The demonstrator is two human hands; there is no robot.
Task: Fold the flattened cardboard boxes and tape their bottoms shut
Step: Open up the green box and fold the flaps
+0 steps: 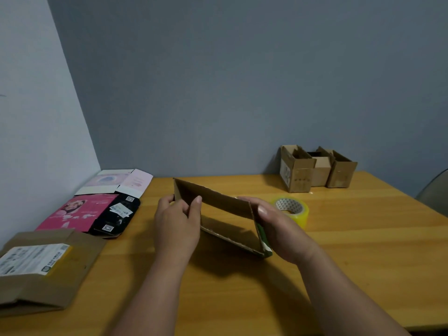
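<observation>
Here, in the head view, both hands hold a brown, half-opened cardboard box sleeve [218,204] just above the yellow wooden table [363,238]. The left hand [175,226] grips the sleeve's left end, thumb curled over the near edge of the upper panel and fingers wrapped behind it. The right hand [274,226] clasps the right end, thumb on the upper panel and fingers curled round the green-printed end; its fingertips are hidden.

The sleeve's long axis runs from far left to near right, between the two hands, so each hand sits at one end and neither is clearly nearer. Squaring it up seems to call for pushing the ends towards each other.

A roll of clear yellowish packing tape [291,209] lies just beyond the right hand, the handier one for it. Three folded brown cardboard boxes [317,169] stand by the far wall. Flattened cartons, pink [77,212], black [116,218] and brown [43,267], lie at the left.
</observation>
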